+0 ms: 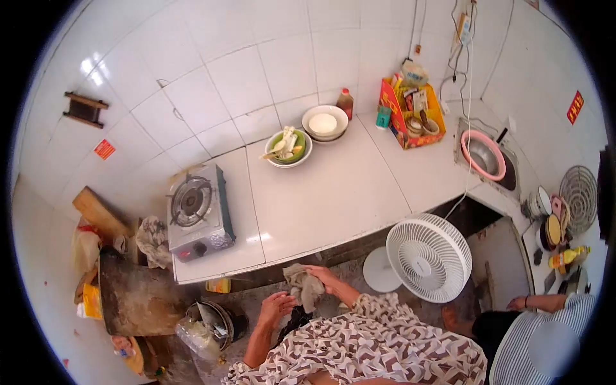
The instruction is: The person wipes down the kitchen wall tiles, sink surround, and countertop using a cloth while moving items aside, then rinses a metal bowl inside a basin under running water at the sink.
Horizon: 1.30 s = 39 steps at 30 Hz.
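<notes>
My right hand (325, 278) is closed on a crumpled grey-brown rag (304, 290), held in front of the counter's near edge. Just left of the rag is my left hand (276, 308), its fingers apart and curved slightly towards the cloth; I see nothing in it. Behind my hands lies the white tiled counter (321, 199). A gas stove (197, 212) with one burner stands on the counter's left end.
A white fan (428, 258) stands on the floor to the right. Bowls (323, 123), a green basin with utensils (287, 146) and a red box (410, 119) sit along the counter's back. A bucket (221, 321) is lower left. Another person's arm (545, 303) shows at right.
</notes>
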Available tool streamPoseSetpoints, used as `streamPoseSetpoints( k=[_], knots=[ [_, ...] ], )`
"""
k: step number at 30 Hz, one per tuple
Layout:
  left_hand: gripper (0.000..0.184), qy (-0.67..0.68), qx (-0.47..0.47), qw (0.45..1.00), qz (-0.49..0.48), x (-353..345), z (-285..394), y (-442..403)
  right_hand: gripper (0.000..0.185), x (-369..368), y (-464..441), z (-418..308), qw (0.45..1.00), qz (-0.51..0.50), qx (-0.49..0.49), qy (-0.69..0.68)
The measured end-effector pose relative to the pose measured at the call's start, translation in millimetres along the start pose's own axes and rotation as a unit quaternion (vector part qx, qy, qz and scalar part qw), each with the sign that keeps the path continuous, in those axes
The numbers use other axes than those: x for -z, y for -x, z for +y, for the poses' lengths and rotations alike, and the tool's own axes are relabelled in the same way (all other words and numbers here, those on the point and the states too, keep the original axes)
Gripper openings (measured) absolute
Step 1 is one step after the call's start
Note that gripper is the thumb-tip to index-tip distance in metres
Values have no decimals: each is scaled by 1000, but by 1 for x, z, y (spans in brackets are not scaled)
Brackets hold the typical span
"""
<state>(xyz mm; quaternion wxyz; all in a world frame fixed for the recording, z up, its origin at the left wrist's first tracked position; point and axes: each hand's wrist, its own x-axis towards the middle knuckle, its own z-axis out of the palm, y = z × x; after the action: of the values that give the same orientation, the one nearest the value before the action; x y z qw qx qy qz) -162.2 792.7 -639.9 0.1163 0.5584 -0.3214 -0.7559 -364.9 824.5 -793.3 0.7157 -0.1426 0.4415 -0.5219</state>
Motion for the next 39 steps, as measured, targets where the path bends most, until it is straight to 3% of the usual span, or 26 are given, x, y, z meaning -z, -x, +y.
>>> streamPoseSetpoints(
  k=[3,7,10,13,16,17,20,21,22,24,26,28,31,34,35,38,39],
  knots=[
    [55,3,12,999,36,-15,-10,4,34,16,41,-2,966,15,-88,-242],
    [69,25,-1,1000,1,-59,4,22,34,33,50,8,942,11,-38,-332],
    [75,-6,-62,995,-77,-87,6,23,30,35,48,10,954,14,-1,-300],
    [65,-108,-264,951,-117,-105,-3,1,25,9,61,-5,982,72,-8,-174],
    [49,-200,-321,922,-78,-102,15,11,24,-25,76,-28,986,100,-5,-132],
    [35,-191,-397,898,5,-100,4,0,25,-35,81,-40,990,100,-14,-95],
    [33,-118,-323,939,28,-83,1,-16,25,-74,99,-67,994,107,-20,-1],
    [33,-24,-303,953,5,-76,-3,-28,25,-90,102,-75,993,114,-8,30],
    [34,-69,-290,953,47,-65,0,-33,25,-102,102,-74,991,123,5,58],
    [37,-169,-269,942,110,-44,14,-49,28,-95,78,-55,996,85,-3,-23],
    [44,124,-148,981,29,-24,10,-71,32,-114,83,-70,988,48,-25,-141],
    [49,363,-79,922,-112,2,2,-110,38,-98,82,-68,986,4,-44,-162],
    [56,447,-85,879,-143,2,28,-83,44,-74,83,-69,984,-16,-43,-173],
    [41,471,-71,857,-197,3,47,-66,46,-42,103,-63,981,0,-15,-196],
    [46,469,-63,853,-221,6,46,-78,45,-31,113,-62,980,25,-11,-197],
    [37,405,-110,725,-546,-1,43,-104,43,-9,164,-44,978,117,2,-172],
    [32,428,-141,842,-296,-24,51,-78,42,-3,181,-36,977,148,7,-155]
  ],
)
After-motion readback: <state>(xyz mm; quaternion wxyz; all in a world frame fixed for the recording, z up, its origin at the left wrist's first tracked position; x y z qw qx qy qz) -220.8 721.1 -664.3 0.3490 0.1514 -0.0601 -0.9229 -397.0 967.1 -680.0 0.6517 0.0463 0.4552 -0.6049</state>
